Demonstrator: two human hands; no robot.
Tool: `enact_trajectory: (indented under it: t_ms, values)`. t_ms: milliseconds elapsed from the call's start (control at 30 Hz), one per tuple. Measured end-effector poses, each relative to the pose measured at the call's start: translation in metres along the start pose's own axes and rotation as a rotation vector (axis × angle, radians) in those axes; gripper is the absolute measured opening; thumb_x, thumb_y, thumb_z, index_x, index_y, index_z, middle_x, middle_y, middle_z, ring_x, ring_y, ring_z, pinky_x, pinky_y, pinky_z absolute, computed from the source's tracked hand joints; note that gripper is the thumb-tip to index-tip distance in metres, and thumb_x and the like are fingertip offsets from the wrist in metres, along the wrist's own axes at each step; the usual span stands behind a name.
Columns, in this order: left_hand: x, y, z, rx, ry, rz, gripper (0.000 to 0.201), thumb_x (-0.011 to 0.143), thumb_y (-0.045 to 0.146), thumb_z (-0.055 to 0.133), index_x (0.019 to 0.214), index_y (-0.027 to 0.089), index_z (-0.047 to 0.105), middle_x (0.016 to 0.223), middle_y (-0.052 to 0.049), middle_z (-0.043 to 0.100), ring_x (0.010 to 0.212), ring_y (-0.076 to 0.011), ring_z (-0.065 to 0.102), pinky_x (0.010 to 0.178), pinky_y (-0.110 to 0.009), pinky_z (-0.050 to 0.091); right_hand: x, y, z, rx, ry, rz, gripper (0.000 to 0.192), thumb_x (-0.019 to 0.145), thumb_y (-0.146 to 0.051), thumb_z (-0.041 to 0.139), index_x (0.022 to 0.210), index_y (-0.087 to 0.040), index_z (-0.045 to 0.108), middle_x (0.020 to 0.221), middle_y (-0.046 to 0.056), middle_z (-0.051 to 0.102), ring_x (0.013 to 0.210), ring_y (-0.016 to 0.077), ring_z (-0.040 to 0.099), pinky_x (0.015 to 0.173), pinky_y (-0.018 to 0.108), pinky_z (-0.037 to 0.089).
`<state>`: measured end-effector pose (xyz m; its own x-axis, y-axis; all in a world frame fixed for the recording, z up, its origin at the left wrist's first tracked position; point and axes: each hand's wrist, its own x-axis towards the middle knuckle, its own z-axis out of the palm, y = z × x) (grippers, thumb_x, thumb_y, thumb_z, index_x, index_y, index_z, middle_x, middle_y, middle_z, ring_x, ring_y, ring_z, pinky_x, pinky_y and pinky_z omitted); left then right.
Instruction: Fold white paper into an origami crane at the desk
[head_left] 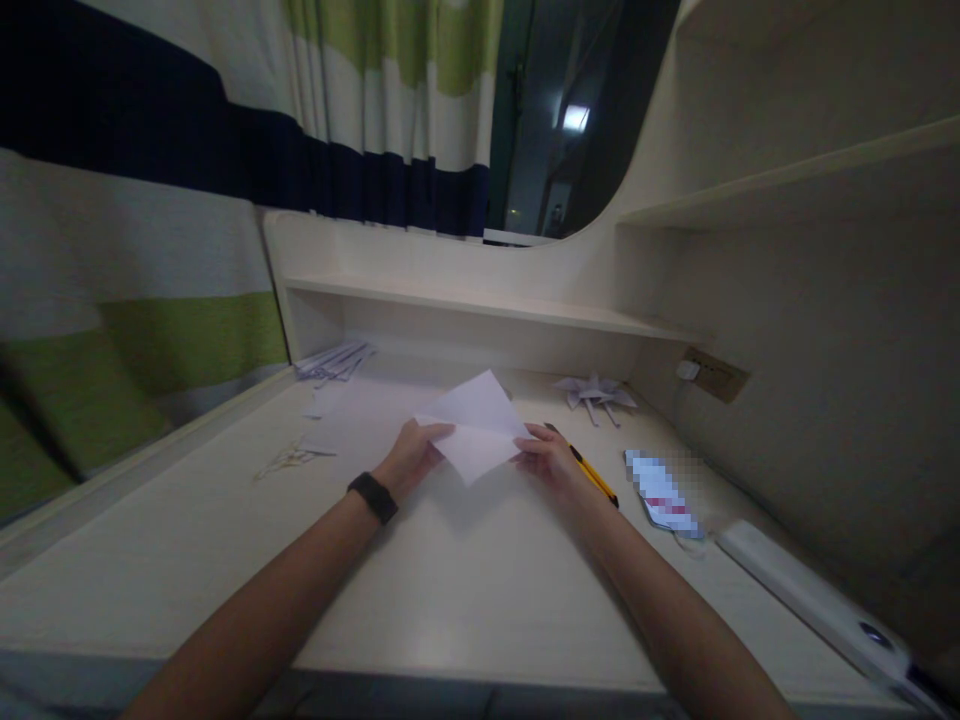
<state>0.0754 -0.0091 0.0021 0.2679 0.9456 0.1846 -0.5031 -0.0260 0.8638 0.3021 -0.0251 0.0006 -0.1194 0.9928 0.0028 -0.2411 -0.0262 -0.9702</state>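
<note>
A white sheet of paper (478,428), partly folded, is lifted a little above the pale desk (450,590). My left hand (411,455) pinches its left edge, and a dark band sits on that wrist. My right hand (547,457) grips the paper's right edge. Both hands meet near the middle of the desk. A yellow and black pen or cutter (592,475) lies just right of my right hand.
Folded paper shapes (596,393) lie at the back right, and paper strips (334,360) and a small paper piece (289,460) at the left. A blurred packet (664,492) and a white bar-shaped device (810,600) lie at the right. A low shelf (480,300) runs behind; striped curtains (150,260) hang left.
</note>
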Motion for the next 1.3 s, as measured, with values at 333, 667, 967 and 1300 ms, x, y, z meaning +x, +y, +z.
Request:
enact_trajectory:
  t_ms: [333, 667, 967, 1300]
  values:
    - [0.000, 0.003, -0.003, -0.027, -0.052, -0.111, 0.026, 0.066, 0.014, 0.066, 0.091, 0.008, 0.066, 0.081, -0.011, 0.069, 0.070, -0.0206, 0.064, 0.067, -0.032, 0.048, -0.002, -0.001, -0.005, 0.004, -0.129, -0.007, 0.034, 0.058, -0.017, 0.072, 0.092, -0.015, 0.071, 0.088, 0.008, 0.070, 0.063, 0.0142, 0.063, 0.057, 0.024, 0.053]
    - [-0.001, -0.003, 0.003, 0.121, -0.080, -0.052, 0.031, 0.063, 0.023, 0.075, 0.089, 0.010, 0.067, 0.085, -0.012, 0.070, 0.070, -0.0207, 0.064, 0.066, -0.031, 0.048, -0.017, -0.021, -0.002, -0.220, -0.471, 0.051, 0.023, 0.064, -0.032, 0.072, 0.077, -0.013, 0.070, 0.096, 0.010, 0.068, 0.085, 0.0173, 0.061, 0.077, 0.029, 0.047]
    - [-0.008, -0.010, 0.012, 0.295, -0.193, 0.008, 0.027, 0.068, 0.035, 0.074, 0.081, 0.012, 0.069, 0.077, -0.008, 0.069, 0.065, -0.0187, 0.062, 0.064, -0.030, 0.046, -0.019, -0.006, 0.030, -0.236, -0.224, -0.025, 0.036, 0.065, -0.049, 0.072, 0.077, -0.017, 0.059, 0.063, -0.003, 0.057, 0.051, 0.0076, 0.049, 0.048, 0.017, 0.035]
    - [-0.018, 0.005, 0.029, 0.240, -0.172, -0.045, 0.029, 0.071, 0.037, 0.066, 0.086, 0.012, 0.068, 0.070, -0.006, 0.067, 0.063, -0.0190, 0.061, 0.053, -0.025, 0.041, -0.019, -0.003, 0.033, -0.367, -0.099, -0.091, 0.037, 0.054, -0.045, 0.079, 0.062, -0.012, 0.065, 0.053, -0.001, 0.057, 0.047, 0.0082, 0.046, 0.047, 0.021, 0.031]
